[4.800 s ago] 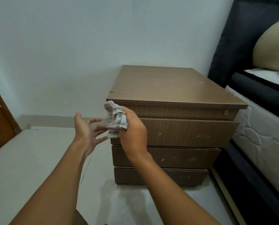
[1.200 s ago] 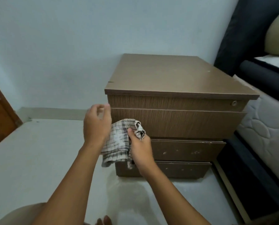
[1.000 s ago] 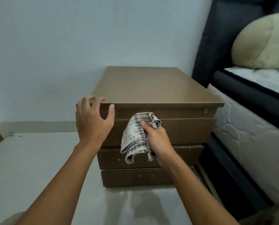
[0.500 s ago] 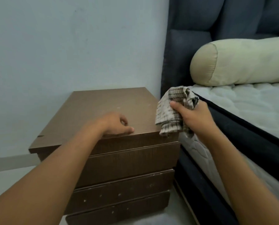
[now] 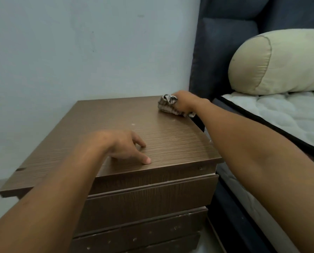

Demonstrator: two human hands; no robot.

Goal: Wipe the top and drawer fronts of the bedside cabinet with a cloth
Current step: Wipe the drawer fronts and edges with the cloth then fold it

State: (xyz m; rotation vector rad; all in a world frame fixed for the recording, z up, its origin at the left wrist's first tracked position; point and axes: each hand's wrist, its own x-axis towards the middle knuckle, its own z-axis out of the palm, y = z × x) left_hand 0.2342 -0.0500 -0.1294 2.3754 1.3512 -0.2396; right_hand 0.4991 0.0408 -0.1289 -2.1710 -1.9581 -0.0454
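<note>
Right hand (image 5: 184,103) grips bunched cloth (image 5: 168,105), pressed on far right corner of cabinet (image 5: 116,115) top. Left hand (image 5: 123,145) loosely curled, fingertips bracing near front edge, holding nothing. Best now: firm overlapping strokes back-to-front; 3 drawer fronts (image 5: 148,201) not yet wiped.

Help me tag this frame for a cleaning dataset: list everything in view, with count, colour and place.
cabinet: one, brown, centre of view
drawer fronts: at least three, brown, stacked under the cabinet top
cloth: one, white with dark checks, far right corner of the cabinet top
wall: one, pale blue-grey, behind the cabinet
mattress: one, white quilted, right of the cabinet
bolster: one, cream, on the mattress
headboard: one, dark blue-grey, behind the bolster
left hand: one, rests on the cabinet top near its front edge
right hand: one, grips the cloth
</note>
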